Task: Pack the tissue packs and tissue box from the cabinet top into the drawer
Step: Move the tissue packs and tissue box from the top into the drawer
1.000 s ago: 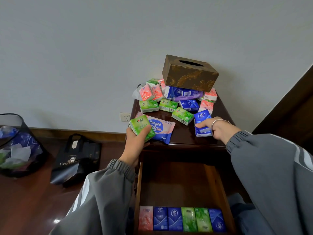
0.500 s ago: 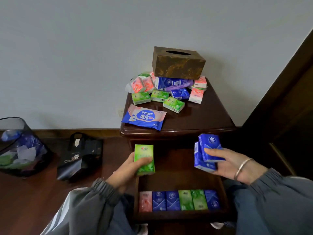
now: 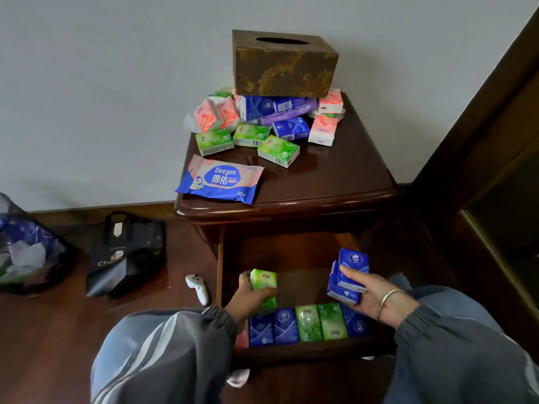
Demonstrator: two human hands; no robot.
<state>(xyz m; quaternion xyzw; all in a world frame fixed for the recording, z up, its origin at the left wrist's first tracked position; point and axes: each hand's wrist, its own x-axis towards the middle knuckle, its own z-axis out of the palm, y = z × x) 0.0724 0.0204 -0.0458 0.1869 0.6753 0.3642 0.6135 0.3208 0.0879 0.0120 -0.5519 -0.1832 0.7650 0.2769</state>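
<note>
My left hand (image 3: 248, 298) grips a green tissue pack (image 3: 264, 284) inside the open drawer (image 3: 303, 352), just behind a front row of blue and green packs (image 3: 306, 323). My right hand (image 3: 376, 295) holds two blue tissue packs (image 3: 348, 274) over the drawer's right side. On the dark wooden cabinet top (image 3: 344, 176) a brown tissue box (image 3: 284, 64) sits on a pile of pink, green and blue packs (image 3: 262, 123). A flat blue and pink wet-wipe pack (image 3: 220, 179) lies at the front left of the top.
On the wooden floor to the left stand a black carrier bag (image 3: 125, 253) and a dark waste bin (image 3: 26, 246) with paper in it. A small white controller-like thing (image 3: 198, 288) lies beside the drawer. Dark wooden furniture (image 3: 495, 141) rises at the right.
Both hands came down from the cabinet top with their packs and now sit lower in the drawer. The left hand's green pack has moved close to the front row.
</note>
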